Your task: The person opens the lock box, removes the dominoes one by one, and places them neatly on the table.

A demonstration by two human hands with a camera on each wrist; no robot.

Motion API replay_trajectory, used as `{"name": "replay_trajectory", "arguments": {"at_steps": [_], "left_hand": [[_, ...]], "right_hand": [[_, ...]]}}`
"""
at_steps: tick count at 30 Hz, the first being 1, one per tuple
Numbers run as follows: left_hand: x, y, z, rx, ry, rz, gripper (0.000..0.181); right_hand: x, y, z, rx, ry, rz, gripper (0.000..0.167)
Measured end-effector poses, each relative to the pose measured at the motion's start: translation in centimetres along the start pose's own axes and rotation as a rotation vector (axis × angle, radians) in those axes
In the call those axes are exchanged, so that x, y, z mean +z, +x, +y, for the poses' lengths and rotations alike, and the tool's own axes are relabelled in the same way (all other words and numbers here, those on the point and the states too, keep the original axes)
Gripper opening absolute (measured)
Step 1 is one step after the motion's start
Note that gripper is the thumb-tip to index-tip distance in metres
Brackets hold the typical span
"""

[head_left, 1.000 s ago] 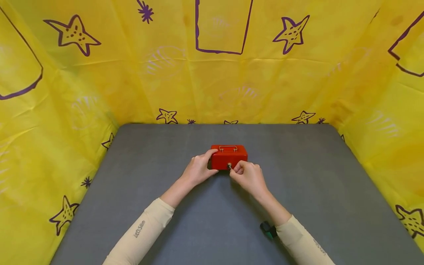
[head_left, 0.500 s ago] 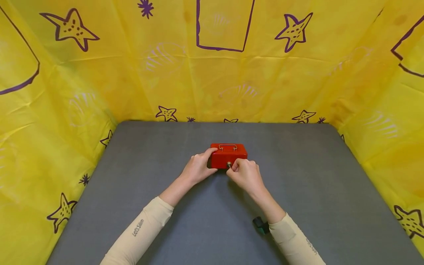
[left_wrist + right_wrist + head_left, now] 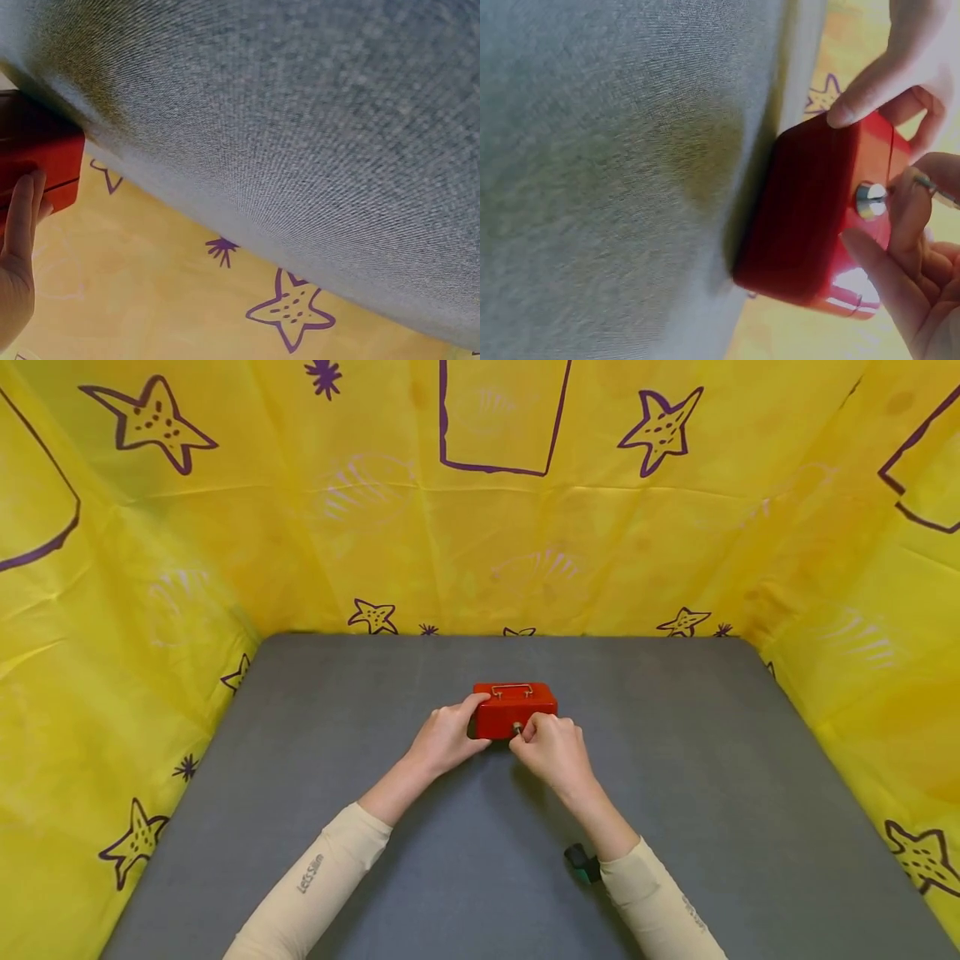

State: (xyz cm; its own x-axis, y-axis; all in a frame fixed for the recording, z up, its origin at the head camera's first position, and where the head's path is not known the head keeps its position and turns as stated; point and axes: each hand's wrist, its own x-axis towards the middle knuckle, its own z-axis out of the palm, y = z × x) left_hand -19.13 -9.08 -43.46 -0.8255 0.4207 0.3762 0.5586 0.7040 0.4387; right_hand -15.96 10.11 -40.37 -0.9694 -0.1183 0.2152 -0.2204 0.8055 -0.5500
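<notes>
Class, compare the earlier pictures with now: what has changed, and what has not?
The right hand has shifted slightly left in front of the lock, and its sleeve has swung left too. Nothing was visibly taken hold of or let go. The left hand still grips the red box, which stayed in place, closed.

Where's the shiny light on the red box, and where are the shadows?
Right wrist view: white glare on the red box, plus a gleam on its round lock; head view: soft shadows on the grey table; left wrist view: the box's upper part looks dark.
</notes>
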Motion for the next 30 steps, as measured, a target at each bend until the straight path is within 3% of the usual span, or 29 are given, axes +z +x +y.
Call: {"name": "replay_trajectory", "arguments": {"at_steps": [8, 20, 25, 30], "left_hand": [[0.1, 0.2, -0.1, 0.031, 0.002, 0.031, 0.059], [0.2, -0.2, -0.2, 0.031, 0.014, 0.038, 0.058], [0.1, -0.1, -0.1, 0.008, 0.019, 0.025, 0.059], [-0.1, 0.0, 0.1, -0.024, 0.014, -0.012, 0.059]], "right_hand": [[-0.2, 0.5, -0.5, -0.017, -0.037, -0.020, 0.029], [0.6, 0.8, -0.7, -0.022, -0.075, 0.007, 0.038], [0.8, 0.4, 0.0, 0.008, -0.009, 0.025, 0.025], [0.7, -0.5, 1.2, 0.053, 0.140, -0.024, 0.021]]}}
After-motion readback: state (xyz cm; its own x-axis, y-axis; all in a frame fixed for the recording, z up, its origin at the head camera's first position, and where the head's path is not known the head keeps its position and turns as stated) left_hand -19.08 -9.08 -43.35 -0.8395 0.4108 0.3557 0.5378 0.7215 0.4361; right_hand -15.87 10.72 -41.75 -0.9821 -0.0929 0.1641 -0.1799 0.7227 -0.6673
